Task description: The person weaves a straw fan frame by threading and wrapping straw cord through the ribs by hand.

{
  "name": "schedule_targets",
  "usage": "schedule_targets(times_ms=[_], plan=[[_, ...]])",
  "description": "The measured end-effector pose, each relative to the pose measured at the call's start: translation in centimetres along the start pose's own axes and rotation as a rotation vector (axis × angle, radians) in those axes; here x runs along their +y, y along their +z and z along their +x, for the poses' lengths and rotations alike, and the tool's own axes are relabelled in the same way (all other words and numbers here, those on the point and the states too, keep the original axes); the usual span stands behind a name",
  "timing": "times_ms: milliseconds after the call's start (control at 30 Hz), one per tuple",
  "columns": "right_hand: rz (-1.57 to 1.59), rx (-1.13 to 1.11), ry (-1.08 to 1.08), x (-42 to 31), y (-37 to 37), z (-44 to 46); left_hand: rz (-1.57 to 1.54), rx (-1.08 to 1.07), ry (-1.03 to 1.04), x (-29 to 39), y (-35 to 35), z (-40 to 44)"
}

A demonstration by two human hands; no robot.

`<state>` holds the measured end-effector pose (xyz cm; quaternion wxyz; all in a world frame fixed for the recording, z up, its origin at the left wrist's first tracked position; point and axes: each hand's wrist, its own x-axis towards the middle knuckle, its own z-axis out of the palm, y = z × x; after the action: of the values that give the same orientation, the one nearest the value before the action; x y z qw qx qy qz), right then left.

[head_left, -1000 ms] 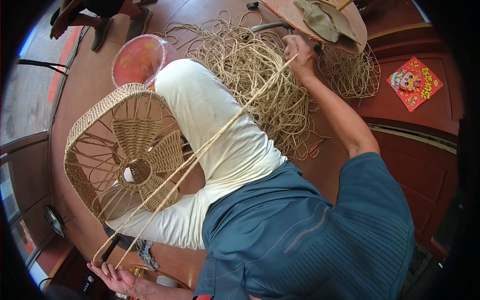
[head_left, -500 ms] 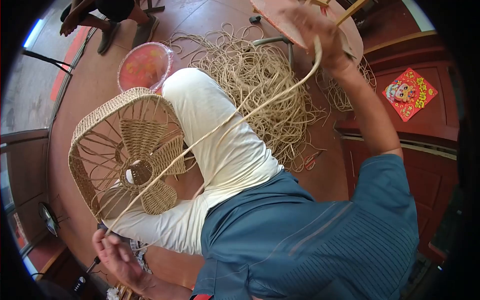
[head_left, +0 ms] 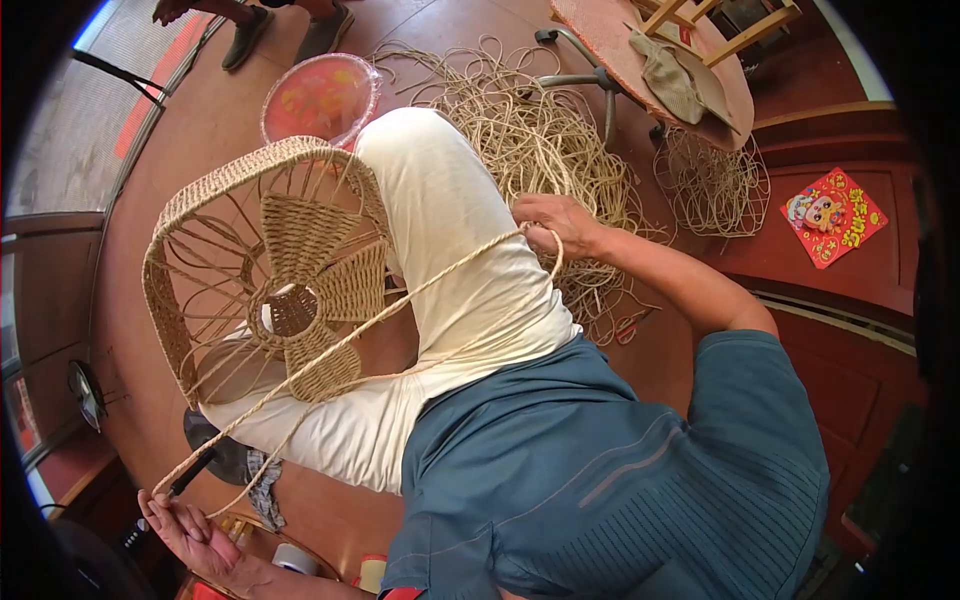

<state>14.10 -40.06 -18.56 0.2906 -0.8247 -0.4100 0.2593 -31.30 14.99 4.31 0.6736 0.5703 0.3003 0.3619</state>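
Note:
A length of twisted straw-coloured rope [head_left: 440, 276] runs taut and slanting across my lap between both hands. My left hand [head_left: 195, 538], low at the left, has its fingers curled round one end, where the rope loops back. My right hand [head_left: 560, 226], beside my raised knee, is closed on the other end, and a slack strand hangs from it. A partly woven basket [head_left: 240, 182] lies tilted against my legs, its open side showing. Inside are woven wedge-shaped panels [head_left: 308, 238], bare cord spokes and a round hole at the centre.
A large tangle of rope [head_left: 545, 150] covers the floor beyond my knee, with scissors [head_left: 628, 329] near it. A pink-red tub [head_left: 322, 100] stands behind the basket. At upper right is a round table [head_left: 735, 95] with a cloth. Another person's shoes [head_left: 325, 35] show at the top.
My right hand has come down from the upper right to beside my knee with the rope. My left hand has moved outward, down and left. The view has shifted slightly.

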Motion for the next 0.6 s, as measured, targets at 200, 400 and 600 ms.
schedule_targets(times_ms=[200,400,600], plan=[[0.017,-0.001,-0.11,-1.5,-1.2,-3.3,-0.017,0.087,-0.032,-1.5,-6.8,1.2],[-0.172,-0.09,-0.08,-2.4,-0.5,-5.2,0.085,0.362,-0.052,-0.1,-14.7,1.9],[-0.307,0.149,0.176,4.3,-4.2,-5.2,0.294,0.72,-0.02,0.6,-28.6,0.8]])
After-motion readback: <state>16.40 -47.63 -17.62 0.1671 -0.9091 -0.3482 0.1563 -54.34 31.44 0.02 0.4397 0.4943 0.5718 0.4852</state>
